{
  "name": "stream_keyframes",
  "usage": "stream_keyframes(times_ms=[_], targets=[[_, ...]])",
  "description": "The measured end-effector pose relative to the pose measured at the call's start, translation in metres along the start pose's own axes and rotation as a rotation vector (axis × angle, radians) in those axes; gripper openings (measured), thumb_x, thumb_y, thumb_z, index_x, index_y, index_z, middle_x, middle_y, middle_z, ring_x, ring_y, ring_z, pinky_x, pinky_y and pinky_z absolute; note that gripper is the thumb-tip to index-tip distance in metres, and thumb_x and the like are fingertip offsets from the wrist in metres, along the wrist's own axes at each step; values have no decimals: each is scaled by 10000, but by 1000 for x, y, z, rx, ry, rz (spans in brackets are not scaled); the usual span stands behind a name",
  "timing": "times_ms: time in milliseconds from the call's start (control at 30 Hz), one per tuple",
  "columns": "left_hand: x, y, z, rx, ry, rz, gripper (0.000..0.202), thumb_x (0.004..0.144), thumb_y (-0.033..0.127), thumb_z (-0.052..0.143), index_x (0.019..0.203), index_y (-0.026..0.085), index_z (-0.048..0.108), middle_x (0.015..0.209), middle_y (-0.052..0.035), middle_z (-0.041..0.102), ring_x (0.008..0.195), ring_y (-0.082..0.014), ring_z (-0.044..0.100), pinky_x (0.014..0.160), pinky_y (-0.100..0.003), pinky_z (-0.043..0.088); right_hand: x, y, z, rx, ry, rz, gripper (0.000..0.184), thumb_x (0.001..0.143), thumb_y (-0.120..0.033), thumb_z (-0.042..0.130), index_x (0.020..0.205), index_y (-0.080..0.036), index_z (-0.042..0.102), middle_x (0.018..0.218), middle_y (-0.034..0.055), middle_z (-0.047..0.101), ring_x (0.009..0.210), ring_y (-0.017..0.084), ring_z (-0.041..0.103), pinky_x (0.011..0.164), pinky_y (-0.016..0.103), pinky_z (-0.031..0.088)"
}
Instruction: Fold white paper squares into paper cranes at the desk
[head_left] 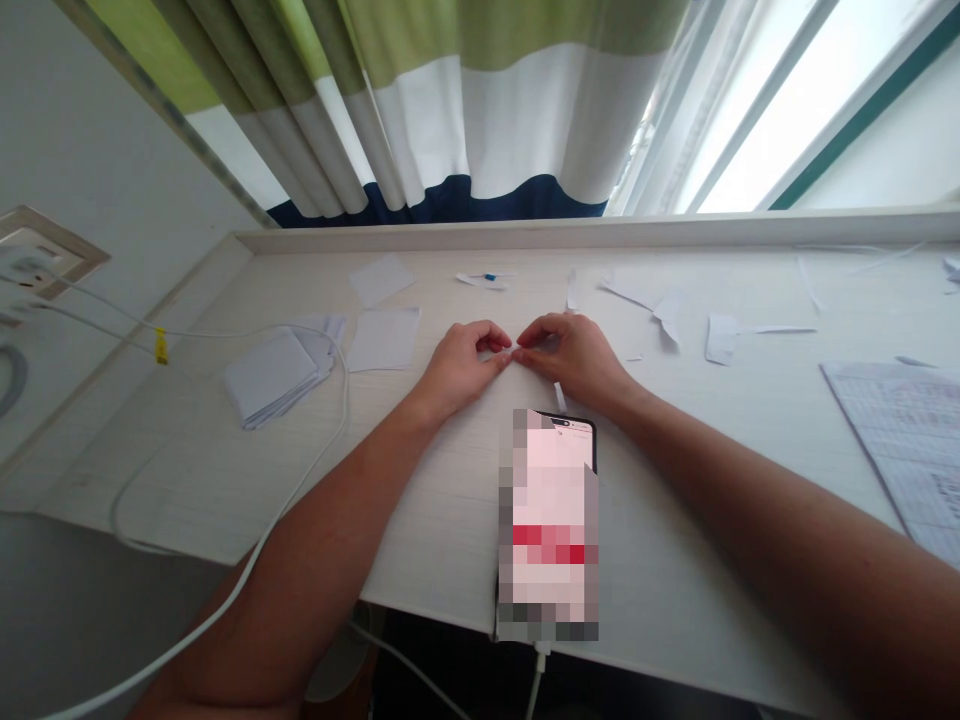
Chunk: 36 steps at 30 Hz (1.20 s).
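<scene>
My left hand (466,368) and my right hand (574,352) meet fingertip to fingertip just above the white desk (450,480). Thumb and fingers of each are pinched together. Something tiny and pale may be between them, too small to make out. Just behind my right hand lies a narrow paper strip (572,290), and a short white strip (559,397) is in front of it. A phone (551,500), its screen blurred out, lies below my hands with a cable plugged into its lower end. To the left of my left hand rests a square paper sheet (386,338).
A stack of cut papers (271,378) sits at the left, crossed by a white cable (346,385). Paper scraps (664,318) are scattered at the back right. A printed booklet (892,420) lies at the right edge. A raised ledge (525,236) borders the desk's back.
</scene>
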<state>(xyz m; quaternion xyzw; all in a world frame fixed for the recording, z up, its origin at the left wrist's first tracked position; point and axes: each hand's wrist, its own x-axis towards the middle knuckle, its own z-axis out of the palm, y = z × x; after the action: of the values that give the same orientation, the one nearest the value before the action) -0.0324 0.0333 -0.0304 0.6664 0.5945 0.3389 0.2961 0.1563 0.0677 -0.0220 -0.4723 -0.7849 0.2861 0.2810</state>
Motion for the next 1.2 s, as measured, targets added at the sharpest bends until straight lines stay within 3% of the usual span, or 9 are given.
stream_keyframes(times_ms=[167,367,567,833,1000,1200], targets=[[0,-1,-1,-5,-19,10,132,803,191,725,935,183,728,914,-44,757,893,-192,691,880,-327,549,1,2,3,54,-8,72,85,813,-244,802,857,-171,798,854,57,810,758,198,704,704,308,486],[-1,0,-1,4,4,-10,124,788,194,743,911,187,729,911,-45,763,882,-200,692,871,-340,556,1,5,-1,132,-15,66,83,827,-132,725,857,-168,793,836,46,810,762,181,719,733,291,511],[-2,0,0,-9,31,-12,100,794,198,754,889,183,732,907,-48,768,886,-199,696,886,-342,560,0,3,-5,180,-36,79,82,849,-195,738,905,-159,786,879,63,813,780,188,721,754,303,529],[-3,1,-9,-52,-43,-27,132,816,156,715,937,182,760,967,-60,798,919,-207,718,917,-352,554,0,5,-2,12,-56,-12,72,854,-169,746,913,-172,787,941,73,808,865,224,713,807,341,513],[-2,-2,-10,-133,-21,-90,161,902,212,638,993,163,763,982,-74,802,924,-203,729,908,-345,551,-1,5,-1,-21,-46,-25,70,866,-171,748,921,-181,790,954,67,807,899,233,708,833,348,506],[-2,-4,-4,-10,-3,0,165,839,203,722,993,176,770,957,-57,782,905,-204,696,902,-345,544,-1,3,-1,-1,-32,-10,51,861,-155,760,889,-183,793,933,61,812,887,229,721,820,336,509]])
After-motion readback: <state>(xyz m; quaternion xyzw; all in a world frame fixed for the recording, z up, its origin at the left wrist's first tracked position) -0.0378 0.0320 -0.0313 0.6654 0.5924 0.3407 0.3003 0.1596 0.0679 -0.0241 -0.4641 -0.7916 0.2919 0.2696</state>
